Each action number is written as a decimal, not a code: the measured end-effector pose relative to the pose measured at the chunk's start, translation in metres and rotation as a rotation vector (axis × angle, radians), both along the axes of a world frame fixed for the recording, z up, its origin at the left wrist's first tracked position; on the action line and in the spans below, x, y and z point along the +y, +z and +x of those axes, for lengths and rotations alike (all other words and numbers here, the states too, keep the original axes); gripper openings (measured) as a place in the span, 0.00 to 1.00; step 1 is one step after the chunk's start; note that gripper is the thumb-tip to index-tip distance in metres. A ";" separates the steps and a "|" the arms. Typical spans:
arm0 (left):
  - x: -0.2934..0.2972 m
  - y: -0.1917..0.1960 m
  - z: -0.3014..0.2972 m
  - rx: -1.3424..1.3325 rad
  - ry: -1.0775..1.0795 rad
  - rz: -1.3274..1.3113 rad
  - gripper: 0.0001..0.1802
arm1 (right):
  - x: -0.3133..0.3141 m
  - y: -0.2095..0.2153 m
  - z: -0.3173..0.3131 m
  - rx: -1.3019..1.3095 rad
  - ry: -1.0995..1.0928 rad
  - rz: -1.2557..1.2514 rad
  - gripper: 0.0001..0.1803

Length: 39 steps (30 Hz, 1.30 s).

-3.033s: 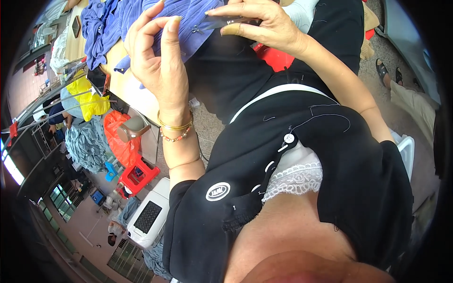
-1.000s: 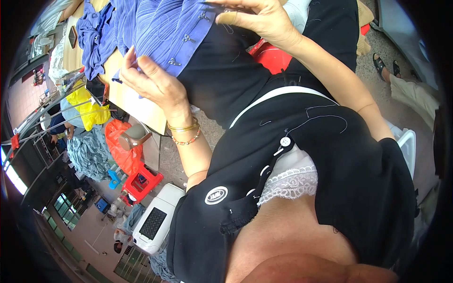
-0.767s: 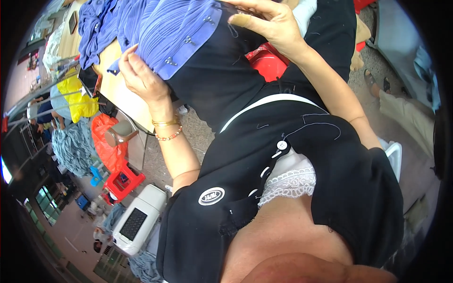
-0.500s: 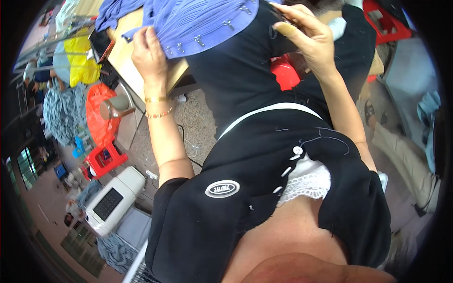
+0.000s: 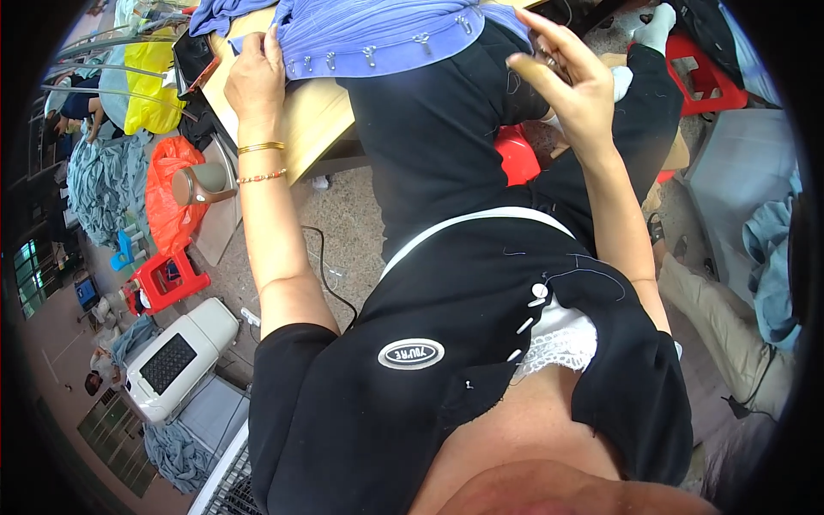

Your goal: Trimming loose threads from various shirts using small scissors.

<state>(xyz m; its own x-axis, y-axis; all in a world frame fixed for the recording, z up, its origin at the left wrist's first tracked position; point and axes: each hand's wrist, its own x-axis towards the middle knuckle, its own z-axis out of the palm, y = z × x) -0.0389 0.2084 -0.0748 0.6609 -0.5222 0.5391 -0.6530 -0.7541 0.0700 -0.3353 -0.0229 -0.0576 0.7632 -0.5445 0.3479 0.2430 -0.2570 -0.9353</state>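
Note:
A periwinkle-blue gathered garment (image 5: 378,43) lies across the wooden table and my lap at the top of the view. Along its smooth curved band sit several small metal fasteners (image 5: 369,57). My left hand (image 5: 257,77) pinches the band's left end between thumb and fingers. At the garment's right end is my right hand (image 5: 573,86), its index finger and thumb apart and its other fingers curled. A small dark, shiny thing (image 5: 551,62) shows at those curled fingers; its kind is unclear.
The wooden tabletop (image 5: 322,116) reaches under the garment. Left of it are an orange-red bag (image 5: 167,223), a red stool (image 5: 172,283) and a heap of grey-blue cloth (image 5: 103,189). A white machine (image 5: 184,356) stands at lower left. Another red stool (image 5: 725,90) is at upper right.
My view has shifted slightly. The garment's band has moved up, and more of its right end shows by my right hand. My left hand still pinches the left end.

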 end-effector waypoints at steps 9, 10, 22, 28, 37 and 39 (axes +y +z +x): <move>0.000 -0.008 -0.022 0.118 0.019 0.023 0.18 | -0.036 0.017 0.070 0.392 0.202 0.203 0.16; 0.002 -0.008 -0.022 0.124 0.003 0.003 0.18 | -0.028 0.022 0.069 0.311 0.134 0.305 0.12; 0.025 0.001 -0.010 0.184 -0.015 -0.251 0.15 | -0.064 -0.024 0.040 0.301 0.060 0.255 0.15; 0.068 0.021 0.010 0.143 0.169 -0.265 0.15 | -0.060 -0.020 0.032 0.247 0.108 0.188 0.09; 0.068 0.011 -0.005 0.141 0.179 -0.294 0.14 | -0.061 -0.016 0.060 0.299 0.307 0.275 0.17; 0.063 0.010 0.000 0.159 0.163 -0.326 0.16 | -0.069 -0.022 0.056 0.265 0.268 0.221 0.15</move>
<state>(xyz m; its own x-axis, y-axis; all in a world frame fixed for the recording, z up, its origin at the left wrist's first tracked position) -0.0387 0.2710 -0.0653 0.8094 -0.2218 0.5438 -0.4884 -0.7685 0.4134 -0.2797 -0.0923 -0.0796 0.9348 -0.3548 0.0182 0.0178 -0.0044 -0.9998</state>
